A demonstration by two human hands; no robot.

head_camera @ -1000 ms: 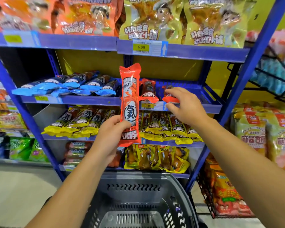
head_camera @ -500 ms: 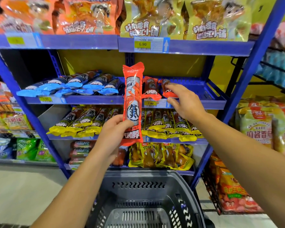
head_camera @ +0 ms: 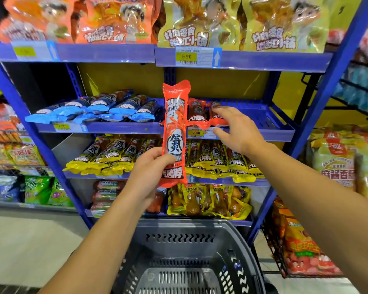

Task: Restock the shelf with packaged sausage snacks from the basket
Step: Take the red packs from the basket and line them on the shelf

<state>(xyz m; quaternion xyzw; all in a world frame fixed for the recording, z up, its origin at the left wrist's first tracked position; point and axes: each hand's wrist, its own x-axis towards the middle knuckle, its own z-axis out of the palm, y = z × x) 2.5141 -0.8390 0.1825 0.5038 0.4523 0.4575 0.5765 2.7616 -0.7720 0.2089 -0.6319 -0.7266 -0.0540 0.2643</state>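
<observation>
One red sausage pack (head_camera: 175, 132) stands upright in the left hand (head_camera: 151, 172), whose grip is pressed shut around the pack's lower third, thumb across the front and fingers wrapped behind. Its long axis runs nearly straight from six o'clock to twelve o'clock, with the crimped top end pointing up in front of the second shelf (head_camera: 263, 132) and the bottom end hanging just below the hand.

At two o'clock from that grip, the right hand (head_camera: 237, 130) reaches over the shelf's front lip with its fingers spread and loose, holding nothing. Its fingertips rest at the near end of the right one of two more red packs (head_camera: 216, 115) lying flat on the shelf, their long axes running front to back, just right of the held pack. A yellow price tag (head_camera: 197, 132) sits on the lip below them.

Blue packs (head_camera: 106, 108) lie on the same shelf toward nine o'clock. Yellow packs (head_camera: 106, 155) fill the shelf beneath. At six o'clock, below both forearms, stands the dark basket (head_camera: 187, 240); its visible floor is bare.
</observation>
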